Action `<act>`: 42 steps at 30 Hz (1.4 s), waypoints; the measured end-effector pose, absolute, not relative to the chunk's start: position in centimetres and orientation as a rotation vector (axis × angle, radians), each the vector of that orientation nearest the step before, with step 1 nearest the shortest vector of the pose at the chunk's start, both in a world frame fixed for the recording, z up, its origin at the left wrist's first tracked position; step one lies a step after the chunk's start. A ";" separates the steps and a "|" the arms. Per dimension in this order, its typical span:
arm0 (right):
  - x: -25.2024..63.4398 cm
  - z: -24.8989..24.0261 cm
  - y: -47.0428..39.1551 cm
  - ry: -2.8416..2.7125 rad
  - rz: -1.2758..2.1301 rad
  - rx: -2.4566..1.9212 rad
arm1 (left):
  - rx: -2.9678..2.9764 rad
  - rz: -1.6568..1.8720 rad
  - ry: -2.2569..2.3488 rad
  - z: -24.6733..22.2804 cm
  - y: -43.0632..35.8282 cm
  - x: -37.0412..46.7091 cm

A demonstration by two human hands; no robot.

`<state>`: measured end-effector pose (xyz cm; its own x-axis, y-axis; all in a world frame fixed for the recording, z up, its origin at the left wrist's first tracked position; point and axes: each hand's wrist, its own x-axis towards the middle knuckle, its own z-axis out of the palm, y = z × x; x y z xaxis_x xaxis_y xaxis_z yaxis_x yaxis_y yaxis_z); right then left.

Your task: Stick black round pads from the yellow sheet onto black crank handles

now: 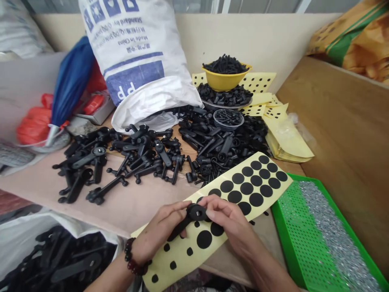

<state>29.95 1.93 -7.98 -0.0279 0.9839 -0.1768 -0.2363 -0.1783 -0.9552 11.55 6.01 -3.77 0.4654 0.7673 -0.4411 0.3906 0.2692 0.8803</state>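
Note:
My left hand (165, 227), with a dark bead bracelet on the wrist, is closed around a black plastic crank handle (194, 212). The round end of the handle faces up and shows a small metallic square at its centre. My right hand (226, 217) is closed at the right side of that round end, thumb and forefinger pinched; something dark shows by the fingertips, too hidden to name. Under both hands lies a yellow sheet (194, 259) with black round stickers, full rows at its upper right and smaller black dots at its lower left.
Black cranks (142, 154) are heaped behind, beside a white sack (146, 52). A yellow bowl (225, 80) of black parts stands at the back. To the right is a green basket (291, 235) with small metal pieces; a white bag (106, 239) of black parts is lower left.

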 end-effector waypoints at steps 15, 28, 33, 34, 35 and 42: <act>30.3 -8.7 2.0 -1.068 1.440 -1.193 | 1.334 0.295 0.995 -4.1 6.6 11.5; 30.4 -8.3 2.2 -1.076 1.446 -1.216 | 1.378 0.279 0.964 -3.8 6.6 11.6; 30.2 -8.1 2.2 -1.086 1.427 -1.232 | 1.345 0.274 0.942 -4.8 6.6 11.6; 30.2 -8.1 2.2 -1.091 1.424 -1.234 | 1.337 0.276 0.927 -5.0 6.6 11.6; 30.2 -8.1 2.2 -1.097 1.421 -1.234 | 1.332 0.277 0.915 -5.3 6.6 11.6; 30.2 -8.1 2.1 -1.174 1.356 -1.254 | 1.334 0.302 0.981 -6.0 6.4 11.9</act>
<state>30.18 2.12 -8.08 -0.0611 0.9905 -0.1234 -0.0197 -0.1248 -0.9920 11.90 6.39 -5.96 0.5865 0.6920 -0.4209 0.3354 0.2655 0.9039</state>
